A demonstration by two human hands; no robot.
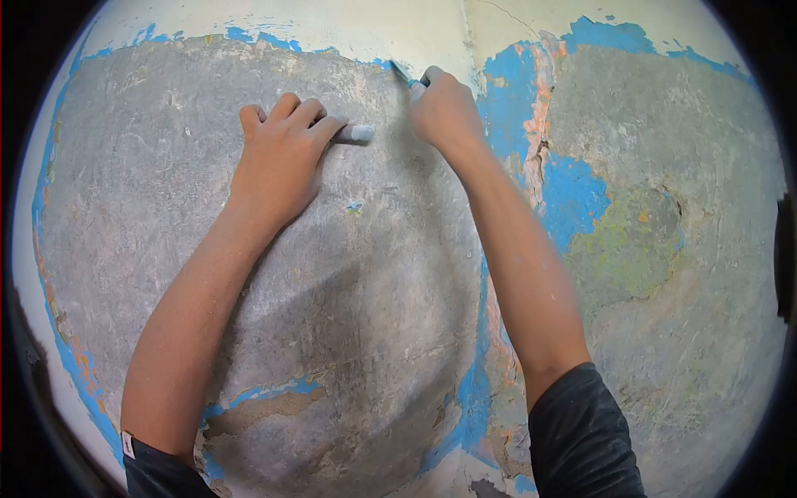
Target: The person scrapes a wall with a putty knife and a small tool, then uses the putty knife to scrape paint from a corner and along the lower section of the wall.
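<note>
My right hand (444, 108) is closed round a scraper (402, 73), whose thin bluish blade points up and left. The blade's tip meets the ragged edge where blue and cream paint border the bare grey plaster (349, 249). Lower and to the left, my left hand (286, 145) is against the wall with its fingers curled over a short grey bar (355, 134). Only the bar's pale, blunt end sticks out to the right; my fingers hide the rest, so its kind does not show.
Cream paint (332, 25) runs along the top of the wall. Right of my right hand, blue paint (508, 108) flanks a vertical cracked strip (540, 124) with orange-pink patches. A yellow-green patch (627, 249) lies farther right. Low down is a brown patch (266, 411) edged in blue.
</note>
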